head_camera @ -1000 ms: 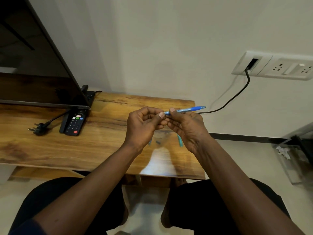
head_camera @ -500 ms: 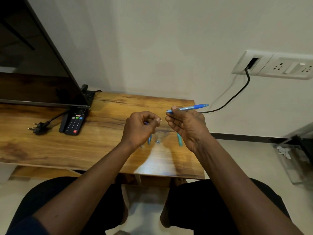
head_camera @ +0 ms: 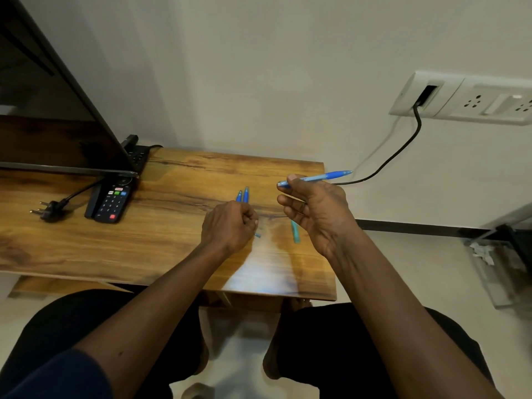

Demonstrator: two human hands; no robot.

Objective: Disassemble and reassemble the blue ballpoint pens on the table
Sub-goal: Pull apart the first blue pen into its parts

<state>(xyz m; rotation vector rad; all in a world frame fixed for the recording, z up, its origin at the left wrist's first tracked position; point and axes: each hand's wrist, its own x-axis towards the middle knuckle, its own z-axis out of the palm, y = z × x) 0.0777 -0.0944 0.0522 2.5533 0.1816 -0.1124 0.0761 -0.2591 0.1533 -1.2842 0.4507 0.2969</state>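
I am judging the blue pen barrel [head_camera: 313, 177] light, stiff and slick, best pinched mid-barrel; my right hand [head_camera: 315, 210] is pinching it above the table [head_camera: 161, 240], other fingers loosely spread. My left hand [head_camera: 230, 226] is hovering, curled shut over loose pen parts [head_camera: 243, 194]; its contents I cannot tell.

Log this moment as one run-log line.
right hand: holds blue pen barrel raised | left hand: closed, low over table, contents hidden | two pens, teal piece lying loose
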